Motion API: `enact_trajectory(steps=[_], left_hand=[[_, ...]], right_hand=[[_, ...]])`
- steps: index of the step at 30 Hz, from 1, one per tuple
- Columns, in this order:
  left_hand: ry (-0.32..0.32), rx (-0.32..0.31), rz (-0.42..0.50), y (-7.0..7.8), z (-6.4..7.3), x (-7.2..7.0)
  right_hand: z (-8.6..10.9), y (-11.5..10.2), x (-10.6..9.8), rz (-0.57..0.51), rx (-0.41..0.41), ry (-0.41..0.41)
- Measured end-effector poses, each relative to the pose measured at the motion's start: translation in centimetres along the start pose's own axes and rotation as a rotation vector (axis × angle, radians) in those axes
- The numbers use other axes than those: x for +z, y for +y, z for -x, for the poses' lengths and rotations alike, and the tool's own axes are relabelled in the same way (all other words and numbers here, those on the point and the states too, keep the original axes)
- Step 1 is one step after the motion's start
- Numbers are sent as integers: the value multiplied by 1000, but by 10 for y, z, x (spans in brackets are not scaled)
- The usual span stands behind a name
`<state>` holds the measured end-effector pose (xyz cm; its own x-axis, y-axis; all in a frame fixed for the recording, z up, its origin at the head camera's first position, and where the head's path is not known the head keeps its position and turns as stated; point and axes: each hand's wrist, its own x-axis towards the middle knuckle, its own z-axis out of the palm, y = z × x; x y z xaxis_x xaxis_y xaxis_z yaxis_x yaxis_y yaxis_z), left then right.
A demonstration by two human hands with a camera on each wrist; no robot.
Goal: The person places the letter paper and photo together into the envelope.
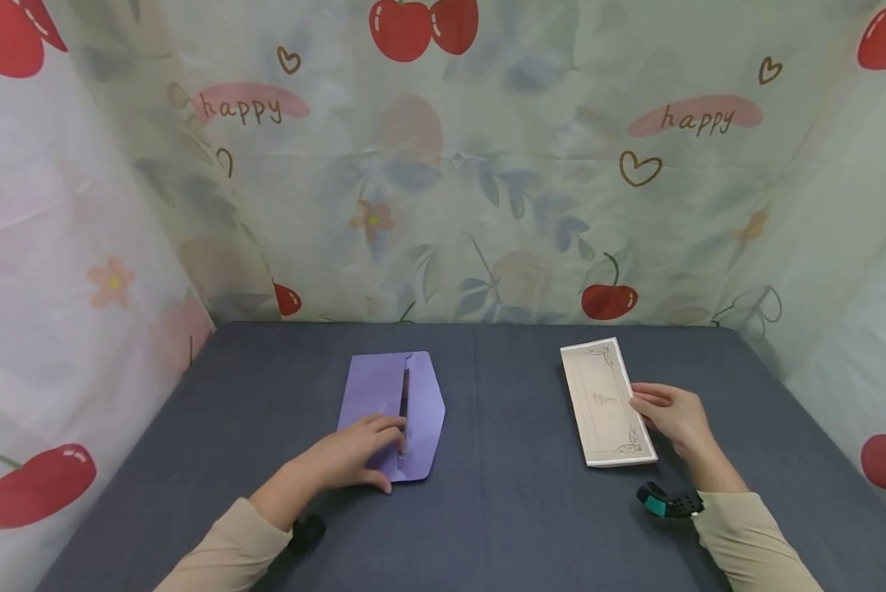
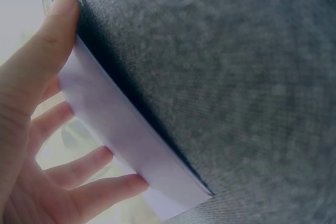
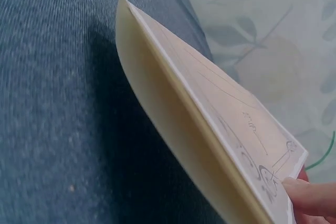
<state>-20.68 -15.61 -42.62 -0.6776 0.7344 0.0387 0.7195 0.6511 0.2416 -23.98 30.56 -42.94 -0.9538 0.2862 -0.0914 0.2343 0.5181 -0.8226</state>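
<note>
A purple envelope (image 1: 375, 382) lies on the table left of the middle, its pointed flap (image 1: 426, 411) spread to the right beside a dark slit. My left hand (image 1: 354, 452) rests on its near part, fingertips by the slit and thumb near the bottom edge. In the left wrist view, fairly straight, spread fingers (image 2: 97, 169) touch the envelope (image 2: 113, 108). On the right, my right hand (image 1: 676, 415) pinches the right edge of a folded cream card (image 1: 598, 386) with scrollwork corners. The right wrist view shows the card's two leaves (image 3: 152, 93) slightly parted and tilted above the tabletop.
A dark grey cloth covers the table (image 1: 502, 526). Behind it hangs a curtain (image 1: 458, 247) printed with cherries and leaves, and similar sheets stand at both sides. A black band with a teal patch (image 1: 665, 501) sits at the right wrist.
</note>
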Motion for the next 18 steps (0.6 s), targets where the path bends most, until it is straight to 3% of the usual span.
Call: enact_trajectory(steps=[4, 8, 15, 18], left_hand=[[-3, -5, -1, 0, 0, -1], [-10, -15, 1, 1, 0, -1], [-10, -13, 7, 1, 0, -1], [-10, -10, 12, 1, 0, -2]], right_hand=[[-3, 1, 3, -9, -1, -2], [-23, 23, 9, 2, -36, 6], [-3, -3, 10, -15, -31, -21], [-16, 11, 16, -20, -40, -15]])
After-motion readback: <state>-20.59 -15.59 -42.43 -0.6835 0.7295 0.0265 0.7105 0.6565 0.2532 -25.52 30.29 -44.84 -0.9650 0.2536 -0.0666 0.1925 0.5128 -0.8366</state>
